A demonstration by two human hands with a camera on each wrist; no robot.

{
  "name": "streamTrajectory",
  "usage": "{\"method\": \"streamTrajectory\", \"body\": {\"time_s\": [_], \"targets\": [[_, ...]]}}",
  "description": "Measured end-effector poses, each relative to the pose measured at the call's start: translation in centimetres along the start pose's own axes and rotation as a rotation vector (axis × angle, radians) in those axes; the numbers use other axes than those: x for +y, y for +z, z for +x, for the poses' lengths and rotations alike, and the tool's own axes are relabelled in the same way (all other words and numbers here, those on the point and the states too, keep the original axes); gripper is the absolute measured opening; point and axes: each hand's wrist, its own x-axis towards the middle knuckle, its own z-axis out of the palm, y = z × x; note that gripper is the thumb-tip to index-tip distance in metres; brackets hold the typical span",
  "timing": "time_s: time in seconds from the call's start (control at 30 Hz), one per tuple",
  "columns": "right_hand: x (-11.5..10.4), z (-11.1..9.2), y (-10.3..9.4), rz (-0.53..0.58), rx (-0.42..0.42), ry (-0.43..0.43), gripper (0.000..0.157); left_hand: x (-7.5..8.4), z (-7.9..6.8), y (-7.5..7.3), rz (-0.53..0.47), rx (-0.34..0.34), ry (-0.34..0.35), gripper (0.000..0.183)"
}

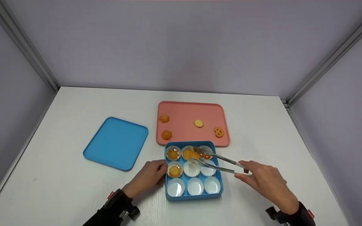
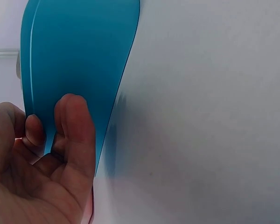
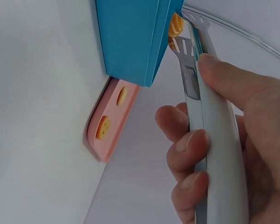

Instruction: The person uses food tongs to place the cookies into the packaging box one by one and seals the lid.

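Note:
My left hand (image 1: 151, 172) holds the left side of a blue box (image 1: 193, 197), with fingers against its outer wall (image 2: 84, 46) and a digit at the rim. In my right hand (image 1: 266, 180) is a pair of metal tongs with pale handles (image 3: 219, 149), gripped between thumb and fingers. The slotted tong heads (image 3: 182, 49) reach over the box's back row. An orange ridged cookie (image 3: 176, 25) lies between them; I cannot tell how firmly it is pinched. White paper cups (image 1: 195, 186) line the box, and cookies fill several, including a round one (image 1: 174, 171) at the left.
Behind the box lies a pink tray (image 1: 184, 110) carrying two ridged cookies (image 1: 166, 135), a plain oval one (image 1: 198, 123) and a pretzel-shaped one (image 1: 219, 131). A flat blue lid (image 1: 116, 144) rests on the table (image 1: 61, 141) to the left. Walls enclose the table's back and sides.

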Motion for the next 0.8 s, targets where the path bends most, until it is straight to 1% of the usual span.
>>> {"method": "streamTrajectory", "body": {"time_s": [0.17, 0.4, 0.67, 0.8], "targets": [[-0.09, -0.2, -0.26, 0.0, -0.032, -0.014, 0.05, -0.06, -0.08, 0.02, 0.002, 0.004, 0.013, 0.026], [-0.26, -0.37, -0.43, 0.002, -0.07, -0.067, 0.042, -0.11, -0.1, 0.21, -0.008, 0.032, 0.046, 0.026], [-0.77, -0.08, -0.53, -0.029, -0.145, -0.046, 0.047, -0.11, -0.01, 0.24, 0.003, 0.043, 0.054, 0.026], [-0.99, 0.1, -0.51, -0.034, -0.165, -0.04, 0.046, -0.25, 0.0, 0.22, 0.005, 0.039, 0.055, 0.028]]}}
